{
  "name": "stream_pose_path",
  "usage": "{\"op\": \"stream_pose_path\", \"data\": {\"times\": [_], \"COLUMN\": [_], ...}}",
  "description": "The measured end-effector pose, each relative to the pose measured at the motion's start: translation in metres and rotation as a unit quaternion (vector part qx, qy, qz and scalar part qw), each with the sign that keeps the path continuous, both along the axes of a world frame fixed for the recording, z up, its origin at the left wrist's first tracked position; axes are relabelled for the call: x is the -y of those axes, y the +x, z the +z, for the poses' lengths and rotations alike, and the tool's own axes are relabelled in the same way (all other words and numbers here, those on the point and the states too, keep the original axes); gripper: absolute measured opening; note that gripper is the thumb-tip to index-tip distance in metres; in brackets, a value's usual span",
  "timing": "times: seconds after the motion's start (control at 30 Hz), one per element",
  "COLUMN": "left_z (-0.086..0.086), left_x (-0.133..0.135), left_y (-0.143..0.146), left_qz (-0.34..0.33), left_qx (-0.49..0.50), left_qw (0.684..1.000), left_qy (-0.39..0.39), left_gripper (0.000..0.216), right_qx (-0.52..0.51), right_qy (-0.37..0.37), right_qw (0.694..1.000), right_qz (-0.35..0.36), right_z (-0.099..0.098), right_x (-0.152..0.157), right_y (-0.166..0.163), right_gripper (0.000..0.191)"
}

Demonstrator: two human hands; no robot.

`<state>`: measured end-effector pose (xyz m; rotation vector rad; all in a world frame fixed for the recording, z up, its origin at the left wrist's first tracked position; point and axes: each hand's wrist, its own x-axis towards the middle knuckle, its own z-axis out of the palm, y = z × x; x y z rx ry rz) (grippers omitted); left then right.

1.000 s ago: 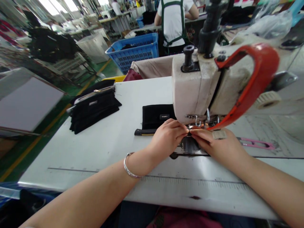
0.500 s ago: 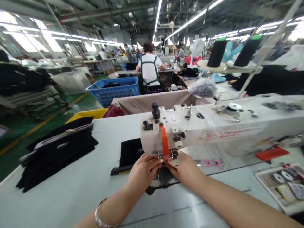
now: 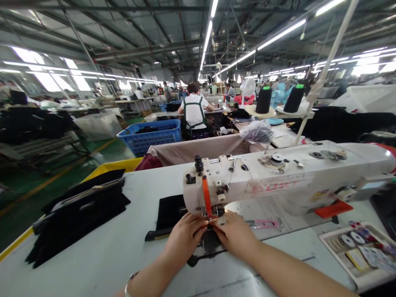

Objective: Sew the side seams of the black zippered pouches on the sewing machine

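Windows (image 3: 46, 78) brighten the left wall of a steel-roofed sewing workshop, above dark cloth (image 3: 37, 123) heaped along a green floor. At the left end of a pale worktable (image 3: 123, 260), a fanned stack of black fabric pieces (image 3: 86, 216) lies near the edge, a yellow bin (image 3: 113, 167) just beyond. A blue plastic crate (image 3: 151, 142) stands farther back, and beige cloth (image 3: 198, 150) drapes along the table's far side.

Left of the needle, a black fabric panel (image 3: 167, 210) lies flat, a zipper strip (image 3: 156, 235) along its near edge; its right side disappears behind the machine head and the worker's left hand (image 3: 184, 235). That hand's thumb and fingers draw together at the presser foot, though the view does not show whether they pinch anything.

Beyond, a co-worker (image 3: 194, 111) in a white top sits facing away. The white sewing machine (image 3: 247, 181) extends rightward, an orange guard (image 3: 206, 196) at its head. The right hand (image 3: 236, 235) meets the left beneath it, fingers bent, any grip hidden. Pink-handled thread snips (image 3: 269, 224) rest just beside it. Farther right are black thread cones (image 3: 263, 101) and a tray (image 3: 337, 260) of bobbins (image 3: 357, 237).
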<state>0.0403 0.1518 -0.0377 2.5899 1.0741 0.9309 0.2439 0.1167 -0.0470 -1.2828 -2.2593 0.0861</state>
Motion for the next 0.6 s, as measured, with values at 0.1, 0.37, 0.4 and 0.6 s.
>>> {"op": "stream_pose_path", "data": {"times": [0.1, 0.37, 0.4, 0.6], "left_z": [0.01, 0.019, 0.02, 0.071], "left_x": [0.005, 0.133, 0.152, 0.238], "left_y": [-0.002, -0.073, -0.088, -0.213], "left_qz": [-0.003, -0.024, -0.013, 0.335], "left_qx": [-0.045, -0.258, -0.268, -0.21], "left_qw": [0.999, 0.963, 0.962, 0.902], "left_qy": [-0.027, -0.074, -0.06, 0.172], "left_gripper": [0.021, 0.075, 0.053, 0.033], "right_qx": [-0.004, -0.058, -0.064, 0.036], "right_qy": [0.018, 0.091, 0.099, 0.198], "right_qw": [1.0, 0.992, 0.99, 0.97], "right_qz": [0.003, 0.07, 0.079, 0.134], "right_z": [-0.001, -0.008, -0.012, -0.044], "right_x": [0.003, 0.011, 0.009, -0.012], "right_y": [0.003, 0.022, 0.027, 0.075], "right_gripper": [0.023, 0.029, 0.029, 0.037]}}
